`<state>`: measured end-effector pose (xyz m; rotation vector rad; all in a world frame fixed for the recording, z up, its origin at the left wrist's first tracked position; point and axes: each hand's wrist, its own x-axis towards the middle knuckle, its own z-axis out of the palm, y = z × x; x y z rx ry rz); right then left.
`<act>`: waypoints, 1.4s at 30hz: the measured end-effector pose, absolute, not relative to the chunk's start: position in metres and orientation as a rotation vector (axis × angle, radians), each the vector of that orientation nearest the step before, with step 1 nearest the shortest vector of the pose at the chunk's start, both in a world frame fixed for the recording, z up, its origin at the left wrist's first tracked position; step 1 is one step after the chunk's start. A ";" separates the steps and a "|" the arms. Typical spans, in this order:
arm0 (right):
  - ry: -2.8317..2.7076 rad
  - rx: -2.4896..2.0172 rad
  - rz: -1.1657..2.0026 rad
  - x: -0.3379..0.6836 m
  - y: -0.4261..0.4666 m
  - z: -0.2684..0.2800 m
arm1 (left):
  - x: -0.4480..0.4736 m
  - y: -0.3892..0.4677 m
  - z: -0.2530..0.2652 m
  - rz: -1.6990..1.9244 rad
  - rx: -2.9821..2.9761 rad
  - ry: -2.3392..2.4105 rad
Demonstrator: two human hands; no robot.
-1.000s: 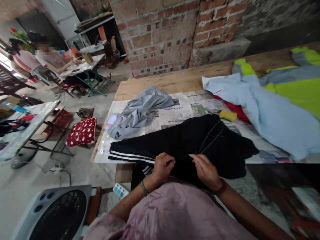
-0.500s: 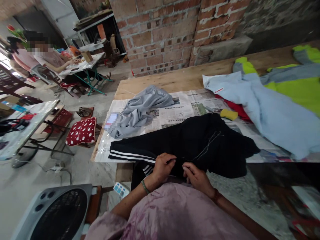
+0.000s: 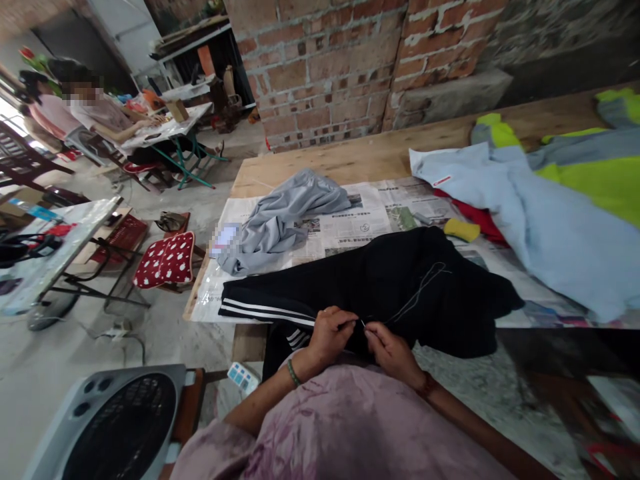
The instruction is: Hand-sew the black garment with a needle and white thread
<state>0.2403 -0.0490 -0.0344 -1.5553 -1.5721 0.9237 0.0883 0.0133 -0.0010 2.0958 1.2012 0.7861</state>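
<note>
A pair of black trousers (image 3: 350, 273) with white side stripes lies across the table's front edge, part of it hanging down toward my lap. My left hand (image 3: 333, 335) is closed, thumb and forefinger pinching the trouser fabric. Just to its right, my right hand (image 3: 393, 352) pinches a thin, bright sewing needle (image 3: 363, 324), its tip pointing at the left fingertips. A loose loop of pale thread (image 3: 419, 291) trails over the black cloth to the right. My fingers hide the exact spot where needle and fabric meet.
Newspaper (image 3: 370, 223) covers part of the wooden table (image 3: 295, 165). On it lie a grey garment (image 3: 295, 207), a phone, a yellow sponge (image 3: 462, 230) and a light-blue garment (image 3: 540, 213). A fan (image 3: 125, 427) stands at lower left, near a red cushioned stool (image 3: 165, 260). People sit farther back.
The needle now shows between my fingertips, where it could not be made out before. Both hands stay close together at nearly the same place. The view has shifted slightly.
</note>
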 end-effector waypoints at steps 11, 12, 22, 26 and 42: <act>-1.604 -1.587 0.949 0.237 -0.048 -0.037 | 0.087 0.015 -0.001 0.744 1.912 1.208; -1.609 -1.593 0.955 0.237 -0.048 -0.037 | 0.087 0.015 0.001 0.730 1.874 1.215; -1.597 -1.597 0.936 0.235 -0.046 -0.036 | 0.086 0.015 0.000 0.733 1.899 1.195; -1.589 -1.597 0.924 0.232 -0.044 -0.035 | 0.086 0.012 -0.003 0.770 2.008 1.201; -1.508 -1.618 0.813 0.225 -0.042 -0.038 | 0.088 0.009 -0.011 0.811 2.302 1.144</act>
